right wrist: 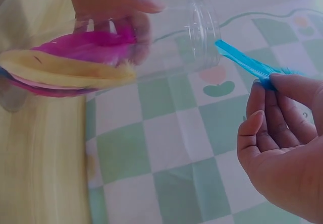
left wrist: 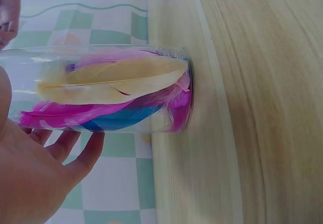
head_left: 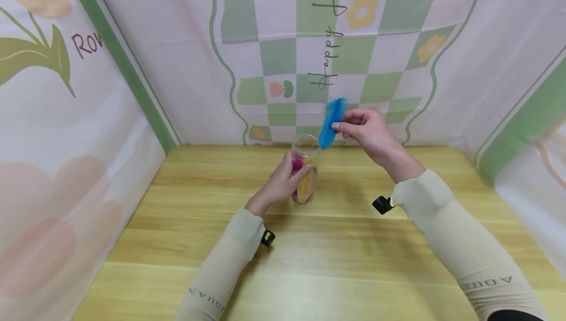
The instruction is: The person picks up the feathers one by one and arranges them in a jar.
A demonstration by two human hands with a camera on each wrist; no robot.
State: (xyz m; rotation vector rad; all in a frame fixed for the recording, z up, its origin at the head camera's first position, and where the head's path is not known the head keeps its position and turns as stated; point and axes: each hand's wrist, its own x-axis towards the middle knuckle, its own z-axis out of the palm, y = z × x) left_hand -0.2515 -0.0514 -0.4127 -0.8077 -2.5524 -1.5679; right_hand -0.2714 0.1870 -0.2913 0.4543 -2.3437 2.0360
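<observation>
A clear jar (head_left: 306,145) stands on the wooden table, and my left hand (head_left: 280,179) grips it round the side. Inside lie several feathers: a yellow feather (left wrist: 116,77), magenta feathers (left wrist: 75,114) and a blue one (left wrist: 123,119) low in the jar. The jar's mouth is uncovered. Between thumb and fingers, my right hand (head_left: 369,134) pinches a bright blue feather (head_left: 331,123). In the right wrist view one end of this feather (right wrist: 242,60) is beside the jar's rim (right wrist: 204,32), outside the opening.
The wooden table (head_left: 336,262) stretches round the jar on all sides. Behind it hangs a green-and-white checked cloth (head_left: 278,55), close to the table's back edge. A printed curtain (head_left: 79,163) borders the left side, and another cloth (head_left: 530,129) borders the right.
</observation>
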